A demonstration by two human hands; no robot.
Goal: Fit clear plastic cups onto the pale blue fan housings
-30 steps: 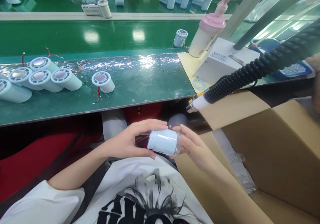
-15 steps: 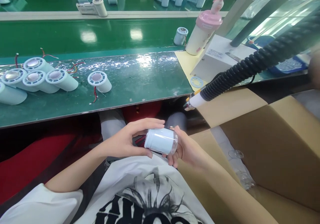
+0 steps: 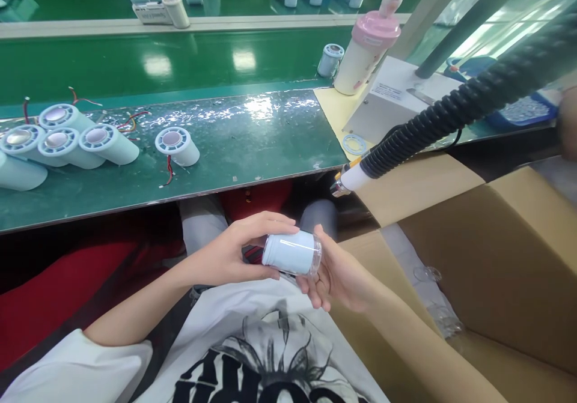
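Note:
In front of my lap a pale blue cylinder [image 3: 291,253] lies sideways, its right end inside a clear plastic cover [image 3: 317,254]. My left hand [image 3: 252,244] wraps round the cylinder's left part, thumb below and fingers above. Against the covered end rests my right hand [image 3: 336,274], its thumb at the clear rim and its other fingers loosely curled underneath. On the bench, a similar cylinder with red and black wires [image 3: 178,146] stands apart from a cluster of leaning cylinders [image 3: 108,143].
An open cardboard box [image 3: 487,259] at my right holds clear plastic pieces [image 3: 444,319]. A black ribbed hose [image 3: 415,133] with a metal tip reaches over it. On the bench [image 3: 243,145] stand a pink-lidded bottle [image 3: 367,48] and another cylinder [image 3: 330,60]. Behind runs a green belt [image 3: 193,66].
The fingers of my right hand have dropped and loosened slightly under the covered end. The cylinder has stayed nearly in place in my left hand. The view has shifted a little.

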